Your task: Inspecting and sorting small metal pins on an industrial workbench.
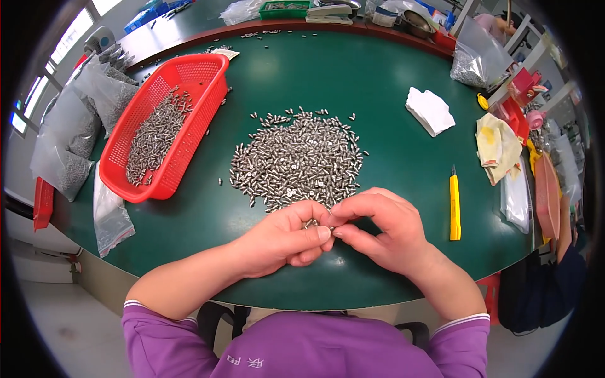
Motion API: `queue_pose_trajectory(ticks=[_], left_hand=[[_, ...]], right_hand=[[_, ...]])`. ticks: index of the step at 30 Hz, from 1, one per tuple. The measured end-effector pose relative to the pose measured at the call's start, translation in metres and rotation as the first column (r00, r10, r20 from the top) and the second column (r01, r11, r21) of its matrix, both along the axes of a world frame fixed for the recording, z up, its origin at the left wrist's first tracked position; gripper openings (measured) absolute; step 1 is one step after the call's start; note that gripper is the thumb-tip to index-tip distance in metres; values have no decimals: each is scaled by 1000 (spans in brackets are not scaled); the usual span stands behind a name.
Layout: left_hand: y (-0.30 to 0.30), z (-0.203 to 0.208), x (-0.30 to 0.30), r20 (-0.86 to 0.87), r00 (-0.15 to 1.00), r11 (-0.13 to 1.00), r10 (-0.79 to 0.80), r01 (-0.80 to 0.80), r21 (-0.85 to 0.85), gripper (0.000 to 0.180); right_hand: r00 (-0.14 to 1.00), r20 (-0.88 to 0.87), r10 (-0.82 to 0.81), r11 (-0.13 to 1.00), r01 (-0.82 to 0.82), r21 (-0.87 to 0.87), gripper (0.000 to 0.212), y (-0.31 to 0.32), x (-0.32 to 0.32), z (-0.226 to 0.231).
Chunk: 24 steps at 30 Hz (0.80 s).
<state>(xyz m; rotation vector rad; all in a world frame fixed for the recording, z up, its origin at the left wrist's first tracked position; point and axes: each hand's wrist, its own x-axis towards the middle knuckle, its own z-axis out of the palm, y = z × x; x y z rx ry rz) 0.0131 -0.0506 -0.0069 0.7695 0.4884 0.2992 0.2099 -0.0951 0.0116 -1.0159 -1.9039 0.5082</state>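
A heap of small silvery metal fittings (296, 157) lies in the middle of the green table. At its near edge my two hands meet. My left hand (280, 238) is closed loosely around several of these fittings, some showing between thumb and fingers. Thumb and forefinger of my right hand (384, 230) pinch at the left fingertips, where a small metal fitting shows between them. Its exact shape is partly hidden by the fingers. To the left stands a red plastic basket (217, 72) holding more of the same fittings.
Bags of fittings (69, 148) line the left edge, near an empty-looking zip bag (113, 217). On the right lie a yellow utility knife (454, 208), white paper (430, 111) and a stained cloth (498, 148). A green tray (283, 9) stands at the back.
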Motion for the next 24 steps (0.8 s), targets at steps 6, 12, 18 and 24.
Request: queue_pose_trajectory(ticks=[6, 12, 18, 24], left_hand=[[0, 3, 2, -36, 999, 999, -11, 13, 34, 13], [0, 4, 0, -36, 999, 1000, -20, 19, -21, 22], [2, 2, -1, 23, 1000, 1000, -9, 9, -14, 24], [3, 0, -1, 44, 999, 1000, 17, -16, -24, 21]], right_hand=[[995, 92, -47, 996, 39, 83, 27, 2, 5, 3], [909, 294, -297, 955, 283, 89, 17, 12, 29, 3], [890, 410, -198, 964, 252, -82, 13, 12, 31, -5], [874, 438, -210, 959, 270, -80, 12, 12, 31, -7]])
